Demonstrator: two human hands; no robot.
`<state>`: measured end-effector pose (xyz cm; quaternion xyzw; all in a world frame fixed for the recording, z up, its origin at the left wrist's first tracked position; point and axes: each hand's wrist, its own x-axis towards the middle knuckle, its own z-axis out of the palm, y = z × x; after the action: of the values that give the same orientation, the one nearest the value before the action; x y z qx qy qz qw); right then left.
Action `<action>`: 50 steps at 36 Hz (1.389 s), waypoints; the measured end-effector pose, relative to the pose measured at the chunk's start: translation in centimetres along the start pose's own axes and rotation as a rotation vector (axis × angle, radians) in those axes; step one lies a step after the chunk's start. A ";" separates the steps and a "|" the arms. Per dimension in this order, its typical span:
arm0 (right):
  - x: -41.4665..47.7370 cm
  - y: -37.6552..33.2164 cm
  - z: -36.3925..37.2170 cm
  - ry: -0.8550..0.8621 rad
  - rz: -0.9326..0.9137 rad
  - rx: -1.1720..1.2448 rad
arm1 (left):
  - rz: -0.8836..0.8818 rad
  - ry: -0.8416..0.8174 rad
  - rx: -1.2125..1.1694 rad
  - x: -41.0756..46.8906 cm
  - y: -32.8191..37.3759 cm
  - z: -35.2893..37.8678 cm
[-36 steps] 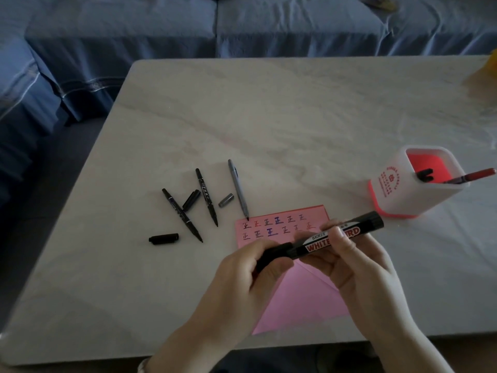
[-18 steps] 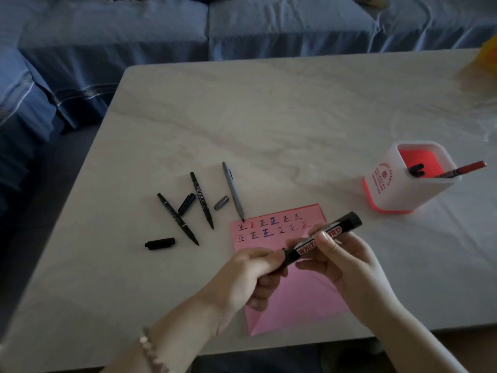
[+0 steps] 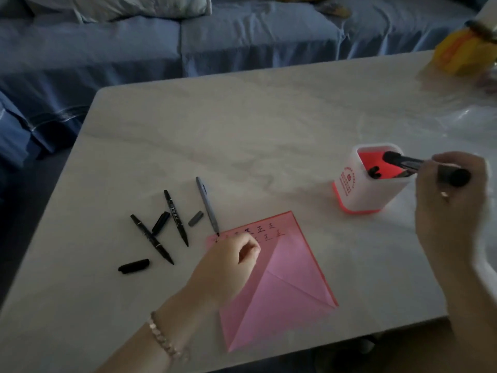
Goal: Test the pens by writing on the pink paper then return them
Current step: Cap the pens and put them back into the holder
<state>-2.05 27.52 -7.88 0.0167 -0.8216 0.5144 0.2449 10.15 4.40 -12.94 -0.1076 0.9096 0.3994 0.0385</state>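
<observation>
On the pale marble table (image 3: 269,135) lies the folded pink paper (image 3: 282,286), under the loosely curled, empty left hand (image 3: 228,265). Right hand (image 3: 451,200) fingers clasp a thick black marker (image 3: 398,161), its end over the white pen cup (image 3: 363,189).

The pink paper (image 3: 279,289) lies flat on the surface, creased diagonally, with rows of small written marks along its far edge. Left of it lie three uncapped pens: a grey pen (image 3: 207,205) whose tip touches the paper's far corner, and two black pens (image 3: 176,218) (image 3: 152,239) angled side by side. Three loose caps (image 3: 195,218) (image 3: 160,222) (image 3: 133,265) lie among them. A black marker (image 3: 403,161) is tilted over the white, red-lined pen holder (image 3: 369,181), which holds other pens.
</observation>
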 end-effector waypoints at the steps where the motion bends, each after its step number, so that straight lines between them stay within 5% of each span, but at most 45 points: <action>1: 0.2 0.5 0.5 -0.006 0.003 -0.056 | -0.009 -0.006 0.009 -0.2 -0.3 0.0; 10: 1.1 2.1 2.5 -0.181 0.089 -0.287 | -0.097 0.121 -0.019 -0.9 -2.2 -1.4; 17: -4.4 -0.5 1.6 -0.184 0.054 -0.134 | -0.008 0.392 0.411 2.1 -4.8 -3.6; 24: -10.4 -1.2 5.2 -0.636 0.038 -0.174 | -0.165 0.276 0.614 4.7 -6.2 -4.6; 34: -11.9 -4.0 11.7 -0.954 0.008 -0.246 | -0.119 0.346 0.214 1.4 -5.7 -4.6; 50: -9.8 -6.7 23.5 -1.019 -0.031 -0.566 | -0.222 0.455 -0.360 -6.6 -5.9 -5.6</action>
<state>-0.60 2.14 -14.65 0.2082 -0.9410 0.1983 -0.1788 18.03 -2.52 -12.36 -0.2982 0.7921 0.5132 -0.1422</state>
